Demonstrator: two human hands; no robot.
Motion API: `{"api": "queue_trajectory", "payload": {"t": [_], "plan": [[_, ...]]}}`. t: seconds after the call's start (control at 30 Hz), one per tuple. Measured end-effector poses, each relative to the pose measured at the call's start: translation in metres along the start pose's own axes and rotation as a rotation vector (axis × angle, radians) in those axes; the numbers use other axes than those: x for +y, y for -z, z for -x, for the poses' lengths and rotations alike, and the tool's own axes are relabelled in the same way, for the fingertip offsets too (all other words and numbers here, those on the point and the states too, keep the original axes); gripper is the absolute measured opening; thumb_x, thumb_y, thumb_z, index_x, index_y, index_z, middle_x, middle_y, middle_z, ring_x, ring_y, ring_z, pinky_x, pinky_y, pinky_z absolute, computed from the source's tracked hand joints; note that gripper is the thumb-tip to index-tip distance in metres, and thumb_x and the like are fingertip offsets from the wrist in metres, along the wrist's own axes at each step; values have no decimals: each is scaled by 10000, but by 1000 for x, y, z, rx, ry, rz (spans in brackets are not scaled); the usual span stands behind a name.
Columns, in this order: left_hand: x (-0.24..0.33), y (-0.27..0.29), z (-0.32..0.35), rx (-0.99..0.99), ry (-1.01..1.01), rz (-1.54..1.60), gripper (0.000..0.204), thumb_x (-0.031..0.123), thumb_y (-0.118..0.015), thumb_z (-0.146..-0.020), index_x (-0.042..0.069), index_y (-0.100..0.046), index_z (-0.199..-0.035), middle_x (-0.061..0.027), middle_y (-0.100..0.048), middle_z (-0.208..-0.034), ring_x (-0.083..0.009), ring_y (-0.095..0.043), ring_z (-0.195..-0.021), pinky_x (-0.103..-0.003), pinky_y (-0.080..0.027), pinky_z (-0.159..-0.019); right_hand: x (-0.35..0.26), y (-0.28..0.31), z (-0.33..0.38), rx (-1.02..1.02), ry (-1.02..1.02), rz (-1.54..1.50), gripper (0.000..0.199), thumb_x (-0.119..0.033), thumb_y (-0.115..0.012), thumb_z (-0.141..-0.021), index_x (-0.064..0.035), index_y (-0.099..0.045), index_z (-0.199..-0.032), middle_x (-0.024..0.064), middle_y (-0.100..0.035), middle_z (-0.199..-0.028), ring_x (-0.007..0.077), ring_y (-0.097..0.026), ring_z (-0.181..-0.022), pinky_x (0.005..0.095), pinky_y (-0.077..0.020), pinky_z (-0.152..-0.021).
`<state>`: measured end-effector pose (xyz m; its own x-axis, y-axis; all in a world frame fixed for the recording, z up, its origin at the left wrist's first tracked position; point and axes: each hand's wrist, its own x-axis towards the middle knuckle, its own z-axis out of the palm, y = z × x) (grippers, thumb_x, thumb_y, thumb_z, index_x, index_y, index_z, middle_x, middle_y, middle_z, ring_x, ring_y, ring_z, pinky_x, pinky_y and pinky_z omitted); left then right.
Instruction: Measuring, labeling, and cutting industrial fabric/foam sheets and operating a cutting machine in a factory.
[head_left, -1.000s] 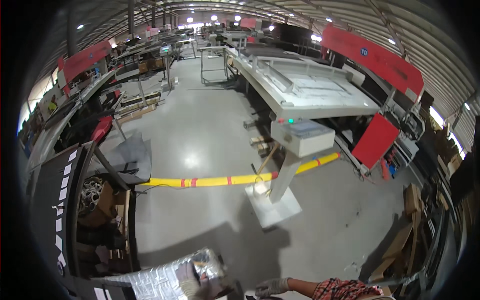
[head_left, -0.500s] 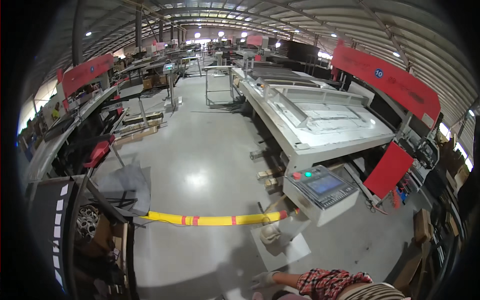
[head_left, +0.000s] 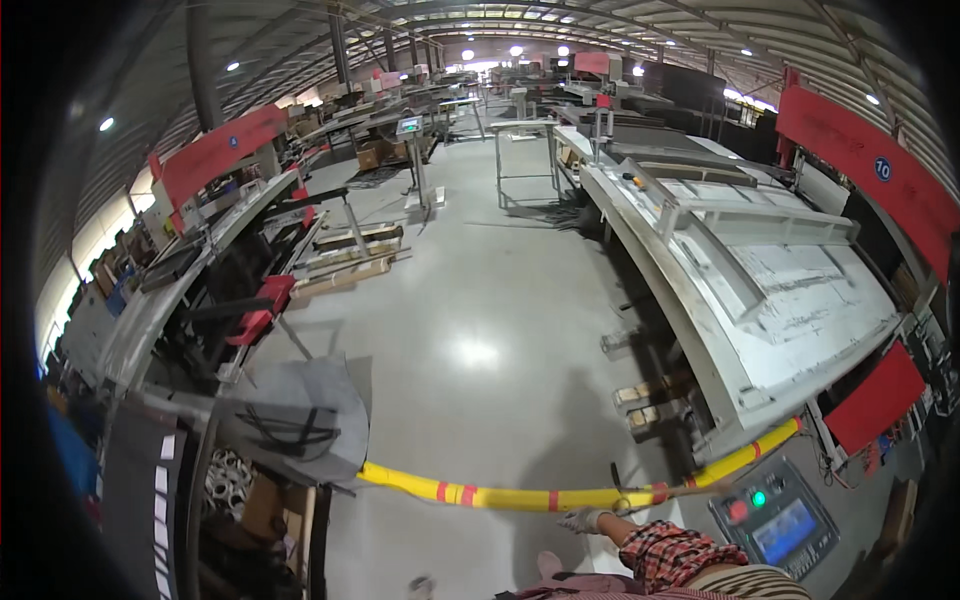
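Note:
My right hand (head_left: 583, 519), in a light grey glove, reaches out from a rolled red-and-black plaid sleeve (head_left: 665, 553). Its fingers look stretched and loosely apart, with nothing seen in them. In the picture it lies just below a yellow floor strip (head_left: 515, 499) with red bands; whether they touch I cannot tell. A small blurred grey shape (head_left: 421, 587) at the lower edge may be my gloved left hand; its fingers cannot be made out. To the right of my sleeve is a control panel (head_left: 780, 520) with a red button, a lit green button and a screen.
A long white-topped machine table (head_left: 800, 310) stands on the right, with a red panel (head_left: 877, 398) beside it. On the left are a dark bin of metal rings (head_left: 230, 480) and a grey sheet (head_left: 300, 400). Grey floor (head_left: 470, 300) runs ahead between machines.
The view has shifted, so the machines appear farther right and the yellow strip and control panel lower. My right hand appears farther right and higher, closer to the strip.

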<state>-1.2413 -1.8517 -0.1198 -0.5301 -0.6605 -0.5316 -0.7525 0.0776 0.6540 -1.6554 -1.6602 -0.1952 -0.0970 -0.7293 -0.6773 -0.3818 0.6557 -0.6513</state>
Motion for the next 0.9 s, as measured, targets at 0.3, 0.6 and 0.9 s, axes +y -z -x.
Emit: {"api": "queue_trajectory", "payload": {"t": [0.3, 0.6, 0.9], "plan": [[82, 112, -126, -44, 363, -20, 449, 319, -491, -836, -35, -549, -1106, -212, -611, -983, -359, -596, -949, -438, -472, -807, -105, 216, -93, 94, -74, -1, 556, -548, -450, -841, -72, -644, -1053, 152, -645, -1006, 299, -590, -993, 369, -436, -873], [208, 283, -490, 78, -106, -239, 452, 367, -499, -853, -19, -594, -1069, -165, -653, -922, -322, -615, -948, -392, -491, -789, -57, 377, -141, 142, -74, 572, 540, -529, -434, -839, -61, -628, -1027, 186, -614, -1063, 344, -585, -972, 405, -433, -870], [484, 393, -767, 234, -117, -29, 410, 388, -496, -879, 42, -624, -1058, -150, -655, -906, -210, -599, -857, -327, -457, -781, -17, 505, -326, -49, -934, -238, 435, -376, -350, -912, -88, -606, -1114, 166, -601, -1121, 334, -568, -1007, 385, -430, -868]]}}
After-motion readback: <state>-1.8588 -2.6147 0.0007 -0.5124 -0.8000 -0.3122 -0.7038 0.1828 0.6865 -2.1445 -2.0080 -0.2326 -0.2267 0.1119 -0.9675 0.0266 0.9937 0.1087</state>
